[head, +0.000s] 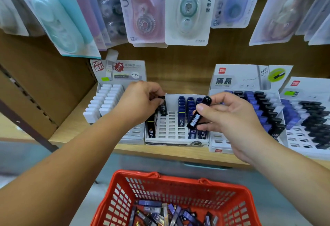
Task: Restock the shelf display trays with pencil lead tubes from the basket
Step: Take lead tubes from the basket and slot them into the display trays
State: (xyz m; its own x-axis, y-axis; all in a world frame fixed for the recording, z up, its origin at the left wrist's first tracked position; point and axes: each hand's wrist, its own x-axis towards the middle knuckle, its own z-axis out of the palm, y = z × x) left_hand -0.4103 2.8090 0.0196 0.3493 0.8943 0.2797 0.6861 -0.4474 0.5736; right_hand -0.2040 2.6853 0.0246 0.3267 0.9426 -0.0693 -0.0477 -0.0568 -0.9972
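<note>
Centrally, left hand [141, 100] pinches a black tube [163, 107] over the tray [171, 127]; right hand [230, 117] grips another tube [198, 114] above the basket [160, 181].

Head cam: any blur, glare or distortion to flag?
Head view: wide-angle bowing at the edges, wooden shelf edge curves; hanging blister packs soft with mild glare; red basket slightly blurred; left hand, right hand and middle tray fairly sharp.
</note>
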